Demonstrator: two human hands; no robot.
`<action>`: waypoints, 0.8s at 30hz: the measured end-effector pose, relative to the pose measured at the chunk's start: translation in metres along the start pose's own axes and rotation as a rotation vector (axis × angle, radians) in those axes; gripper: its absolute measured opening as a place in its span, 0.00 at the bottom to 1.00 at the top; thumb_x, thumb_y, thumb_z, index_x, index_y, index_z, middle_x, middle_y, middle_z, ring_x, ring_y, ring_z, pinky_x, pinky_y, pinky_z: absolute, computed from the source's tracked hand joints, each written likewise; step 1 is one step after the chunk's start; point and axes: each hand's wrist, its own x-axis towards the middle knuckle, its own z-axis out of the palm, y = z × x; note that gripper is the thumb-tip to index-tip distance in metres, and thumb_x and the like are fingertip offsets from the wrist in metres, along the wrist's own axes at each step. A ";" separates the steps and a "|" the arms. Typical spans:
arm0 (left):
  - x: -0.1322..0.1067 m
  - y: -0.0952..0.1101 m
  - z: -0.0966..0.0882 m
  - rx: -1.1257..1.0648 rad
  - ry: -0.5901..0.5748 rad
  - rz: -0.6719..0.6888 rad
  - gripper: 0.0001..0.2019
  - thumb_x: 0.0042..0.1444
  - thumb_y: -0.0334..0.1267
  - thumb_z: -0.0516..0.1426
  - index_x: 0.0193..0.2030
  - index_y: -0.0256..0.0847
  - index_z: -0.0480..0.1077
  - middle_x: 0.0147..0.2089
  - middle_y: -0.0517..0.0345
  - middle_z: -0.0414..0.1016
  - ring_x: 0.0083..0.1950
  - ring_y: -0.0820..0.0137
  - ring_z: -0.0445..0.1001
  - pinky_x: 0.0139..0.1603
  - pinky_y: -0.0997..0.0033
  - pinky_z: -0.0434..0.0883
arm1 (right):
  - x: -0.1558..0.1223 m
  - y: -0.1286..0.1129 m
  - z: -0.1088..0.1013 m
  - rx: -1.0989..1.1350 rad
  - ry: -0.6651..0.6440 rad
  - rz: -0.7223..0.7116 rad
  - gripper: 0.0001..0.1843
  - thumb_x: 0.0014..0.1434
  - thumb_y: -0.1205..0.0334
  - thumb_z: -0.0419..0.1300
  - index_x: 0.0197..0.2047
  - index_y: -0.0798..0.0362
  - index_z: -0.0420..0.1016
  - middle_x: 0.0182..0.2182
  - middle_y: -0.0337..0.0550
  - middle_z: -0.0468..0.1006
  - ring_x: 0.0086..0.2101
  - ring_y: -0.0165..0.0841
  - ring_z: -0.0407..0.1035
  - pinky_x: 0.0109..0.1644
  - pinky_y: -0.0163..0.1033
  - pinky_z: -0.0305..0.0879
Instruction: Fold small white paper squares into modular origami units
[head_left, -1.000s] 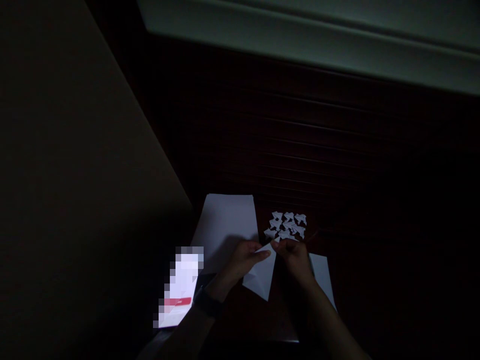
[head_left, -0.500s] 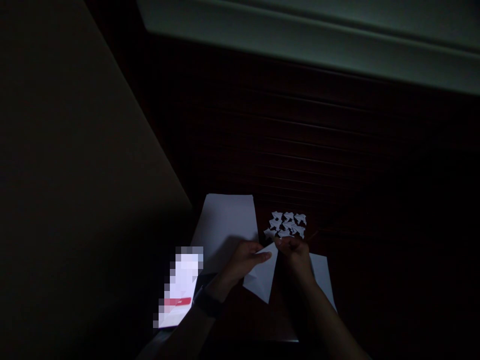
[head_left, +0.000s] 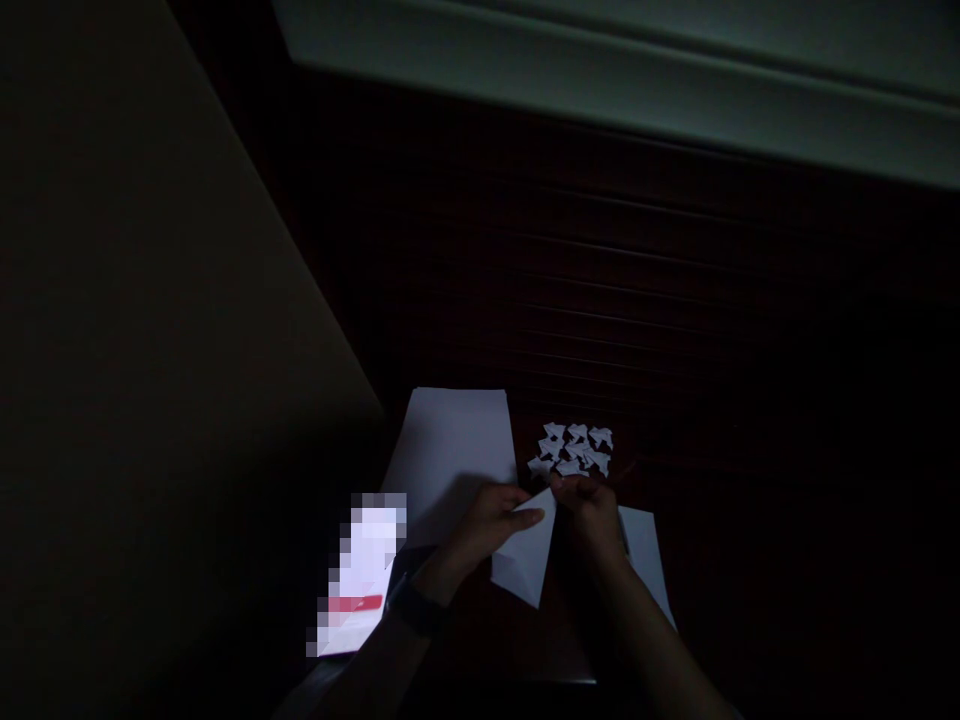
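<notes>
A folded sheet of white paper (head_left: pixel 526 555) hangs between my hands, its lower edge pointing towards me and a crease showing near its lower left. My left hand (head_left: pixel 491 522) grips its left upper edge, thumb on top and fingers behind. At the top corner, my right hand (head_left: pixel 589 505) pinches the paper with its fingertips. Just beyond the hands lie several small folded white paper figures (head_left: pixel 574 448), grouped close together on the dark table (head_left: pixel 517 645).
To the left, a stack of white paper (head_left: pixel 457 430) lies flat. Another white sheet (head_left: pixel 646 555) sits beside my right forearm, partly covered by it. A lit screen (head_left: pixel 360 570) with a blurred display stands at the lower left. A pale wall (head_left: pixel 150 300) rises at left.
The folded paper has shifted very slightly to the right with my left hand. My right hand keeps its pinch at the top corner. Everything else looks the same.
</notes>
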 end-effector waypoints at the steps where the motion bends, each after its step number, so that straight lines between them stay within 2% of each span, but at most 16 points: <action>1: 0.000 0.000 0.000 -0.004 0.002 -0.002 0.11 0.45 0.42 0.60 0.27 0.35 0.72 0.25 0.60 0.70 0.25 0.75 0.65 0.27 0.76 0.60 | 0.000 0.000 0.000 0.004 -0.014 0.015 0.13 0.43 0.54 0.66 0.22 0.57 0.73 0.17 0.38 0.71 0.19 0.29 0.62 0.24 0.34 0.56; 7: 0.001 -0.004 0.002 0.037 0.018 0.016 0.12 0.43 0.44 0.61 0.28 0.35 0.72 0.25 0.60 0.69 0.27 0.74 0.65 0.28 0.75 0.59 | 0.000 0.002 -0.001 -0.055 0.024 0.006 0.15 0.42 0.54 0.66 0.18 0.57 0.70 0.15 0.36 0.66 0.18 0.27 0.57 0.23 0.33 0.53; 14: 0.004 -0.006 0.001 0.111 0.060 0.073 0.19 0.49 0.50 0.55 0.20 0.35 0.66 0.19 0.66 0.56 0.22 0.77 0.54 0.23 0.76 0.50 | -0.002 0.000 0.000 -0.143 0.006 -0.045 0.13 0.43 0.55 0.65 0.19 0.57 0.71 0.17 0.37 0.69 0.20 0.28 0.59 0.24 0.33 0.55; 24: 0.005 0.000 0.002 0.101 0.061 0.044 0.16 0.48 0.46 0.56 0.19 0.35 0.65 0.19 0.66 0.56 0.22 0.78 0.52 0.23 0.76 0.50 | -0.001 -0.004 -0.003 -0.092 -0.039 0.057 0.15 0.41 0.53 0.66 0.18 0.57 0.73 0.15 0.36 0.68 0.18 0.28 0.58 0.23 0.33 0.52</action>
